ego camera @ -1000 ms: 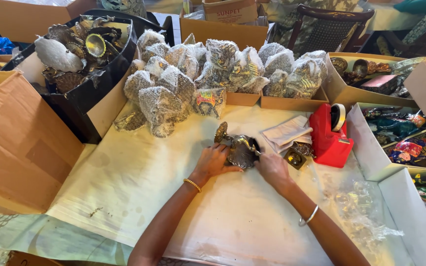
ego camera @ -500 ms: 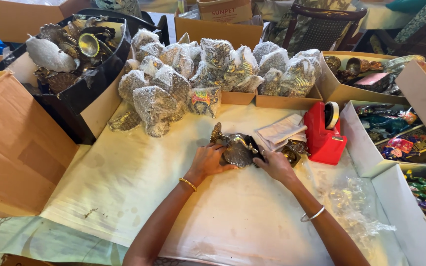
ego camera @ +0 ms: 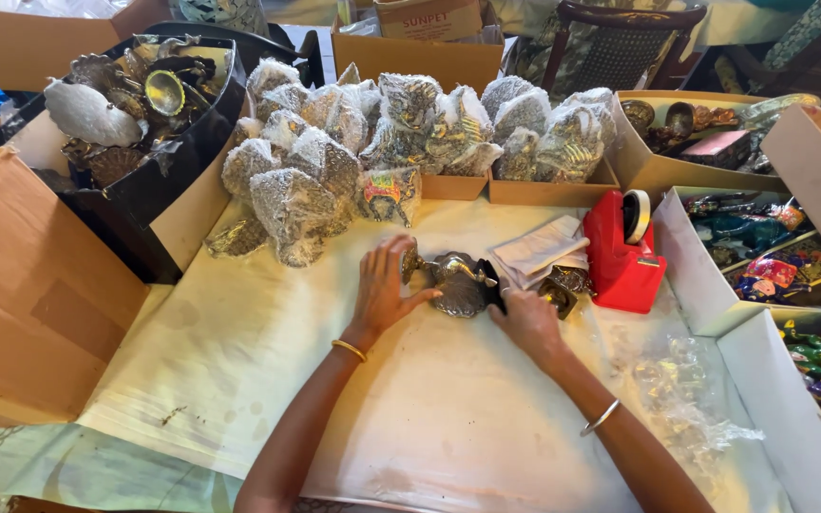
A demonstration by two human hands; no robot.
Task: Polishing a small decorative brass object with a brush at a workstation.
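Note:
A dark metal animal figurine [ego camera: 458, 281] lies on the cream paper [ego camera: 268, 380] covering the table. My left hand [ego camera: 380, 290] grips its left end, fingers curled around it. My right hand [ego camera: 525, 318] holds its right end, partly covering it. A gold bangle sits on my left wrist and a silver one on my right. Just behind the figurine lies a stack of folded white paper [ego camera: 539, 249], with a second small metal piece [ego camera: 565, 288] beside my right hand.
A red tape dispenser [ego camera: 622, 252] stands right of my hands. Several bubble-wrapped figurines [ego camera: 382, 133] pile up behind. A black bin [ego camera: 149, 180] of metal pieces and a brown carton [ego camera: 21, 285] stand at left. White boxes [ego camera: 705, 285] of painted figures and crumpled clear plastic [ego camera: 691, 404] lie at right.
Both hands have stayed on the figurine and turned it slightly on the paper. The view has shifted a little toward the table.

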